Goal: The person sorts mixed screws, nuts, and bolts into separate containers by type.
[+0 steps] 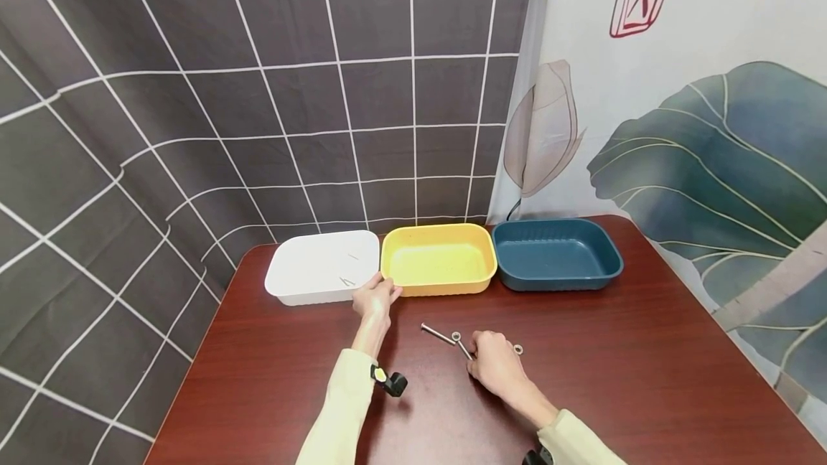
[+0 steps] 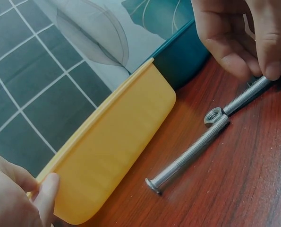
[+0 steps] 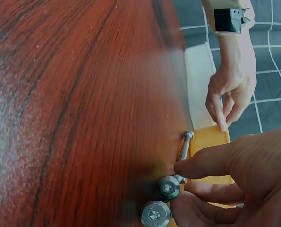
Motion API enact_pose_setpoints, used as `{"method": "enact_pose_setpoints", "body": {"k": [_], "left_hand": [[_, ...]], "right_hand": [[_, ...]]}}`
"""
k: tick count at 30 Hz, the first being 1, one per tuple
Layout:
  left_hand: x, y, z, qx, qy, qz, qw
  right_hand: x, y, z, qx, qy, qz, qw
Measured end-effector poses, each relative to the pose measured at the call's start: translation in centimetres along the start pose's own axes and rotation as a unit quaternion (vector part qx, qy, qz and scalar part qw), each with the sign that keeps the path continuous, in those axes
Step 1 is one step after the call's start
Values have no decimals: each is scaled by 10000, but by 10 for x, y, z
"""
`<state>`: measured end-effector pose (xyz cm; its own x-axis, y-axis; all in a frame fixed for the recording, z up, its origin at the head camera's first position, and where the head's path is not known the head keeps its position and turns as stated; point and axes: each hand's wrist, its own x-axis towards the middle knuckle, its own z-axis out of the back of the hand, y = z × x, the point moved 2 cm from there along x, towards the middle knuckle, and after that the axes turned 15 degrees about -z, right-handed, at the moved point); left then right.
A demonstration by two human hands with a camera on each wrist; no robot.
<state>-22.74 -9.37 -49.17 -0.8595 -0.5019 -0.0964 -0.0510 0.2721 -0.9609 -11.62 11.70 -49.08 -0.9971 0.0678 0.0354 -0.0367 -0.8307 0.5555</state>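
My left hand point(image 1: 372, 298) pinches the near left corner of the yellow bin point(image 1: 439, 288), with thumb and finger at its rim point(image 2: 95, 116). On the table, my right hand point(image 1: 497, 364) bends its fingers down over metal bolts. One bolt point(image 1: 438, 334) lies slantwise in front of the yellow bin. A second bolt point(image 1: 464, 350) runs under the right fingertips; whether they grip it is unclear. Beside the bolts' meeting ends is a nut point(image 2: 214, 116). Another nut point(image 1: 518, 349) sits just right of the right hand. Two round metal heads point(image 3: 155, 215) show near the right fingers.
To the left stands a white bin point(image 1: 291, 298) with a few thin pieces inside. A dark blue bin point(image 1: 561, 283) stands at the right of the row. Behind the reddish-brown table point(image 1: 633, 379) hang a grid-patterned curtain point(image 1: 375, 92) and a leaf-print curtain point(image 1: 704, 156).
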Motion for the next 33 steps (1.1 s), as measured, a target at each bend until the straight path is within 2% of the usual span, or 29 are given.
{"method": "enact_pose_setpoints", "body": {"k": [13,17,22,26,29,33], "left_hand": [[0,1,1,49,25,-12,10000],[0,0,1,41,51,-46,10000],[0,1,2,47,54,-24,10000],[0,1,2,-5,33,-9,10000],[-1,0,2,9,35,-28,10000],[0,0,1,77,52,-54,9999]], "right_hand": [[-1,4,-7,-577,-205,53,9981],[-1,5,-8,-553,-220,-28,9982],[1,3,-1,-79,76,-256,9996],[7,2,9,492,490,-596,9958],[13,1,17,1050,821,-921,9868],[22,-1,27,1917,1126,-1282,9665]]}}
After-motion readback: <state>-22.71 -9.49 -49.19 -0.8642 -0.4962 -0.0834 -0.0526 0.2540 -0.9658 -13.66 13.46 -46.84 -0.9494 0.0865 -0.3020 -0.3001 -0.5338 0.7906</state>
